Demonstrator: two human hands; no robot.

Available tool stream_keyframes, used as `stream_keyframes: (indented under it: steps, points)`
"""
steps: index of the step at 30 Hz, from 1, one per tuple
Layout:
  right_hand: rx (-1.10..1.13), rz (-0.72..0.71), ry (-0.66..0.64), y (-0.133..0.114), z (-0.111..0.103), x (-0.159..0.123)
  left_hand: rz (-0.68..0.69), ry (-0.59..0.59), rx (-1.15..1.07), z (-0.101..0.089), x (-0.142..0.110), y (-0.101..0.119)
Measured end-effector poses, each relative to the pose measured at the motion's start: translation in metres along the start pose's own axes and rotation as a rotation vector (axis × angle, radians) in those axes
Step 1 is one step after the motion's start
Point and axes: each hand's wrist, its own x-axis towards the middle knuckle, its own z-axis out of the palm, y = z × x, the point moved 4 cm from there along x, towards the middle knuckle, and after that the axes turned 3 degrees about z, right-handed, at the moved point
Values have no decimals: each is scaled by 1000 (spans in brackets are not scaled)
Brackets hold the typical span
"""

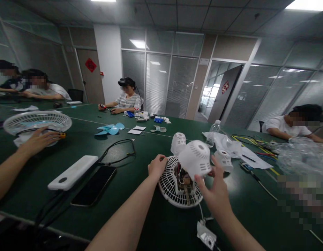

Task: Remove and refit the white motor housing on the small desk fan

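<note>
My left hand is lying at the upper left rim of the grille, its fingers curling in narrowly; I can't tell how firmly they are gripping. My left forearm is slanting up and rightward from the bottom edge. My right hand is coming in from the lower right, thumb and fingers holding the white cover by its lower and right edge. The cover is tilting over the grille and hiding part of the motor, whose lower portion is showing bare below it.

Close by, a second cover is standing just behind the one I'm holding, and a third cover is sitting beyond my right fingers, so that side is looking crowded. A cord is running down from the grille near my right wrist, toward a small packet.

To the left on the desk, a phone is lying beside a power bank, with a black cable looping behind. Farther left, a co-worker's hand is resting at a white basket. Blue blades are lying farther back, while a bottle, papers and clear plastic are filling the right side.
</note>
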Motion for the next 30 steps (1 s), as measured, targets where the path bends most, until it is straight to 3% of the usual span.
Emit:
stream_keyframes:
  steps: [2, 5, 10, 17, 21, 30]
  points:
    - [-143, -38, -73, 0, 2, -27, 2, -1, 5, 1, -2, 1]
    - [-275, -147, -101, -1, 11, -43, 9, -1, 5, 1, -6, 2]
    - [-348, -148, -60, -3, 19, -34, 13, 1, 11, 2, -8, 4]
    - [-388, -198, -136, -4, 23, -35, 4, -1, 21, 4, -5, 3]
    - [-396, -245, -144, -2, 19, -40, 13, -8, 16, 6, -3, 2]
    - [-303, -209, -60, 13, 6, -38, 59, 12, -37, 10, 0, 1]
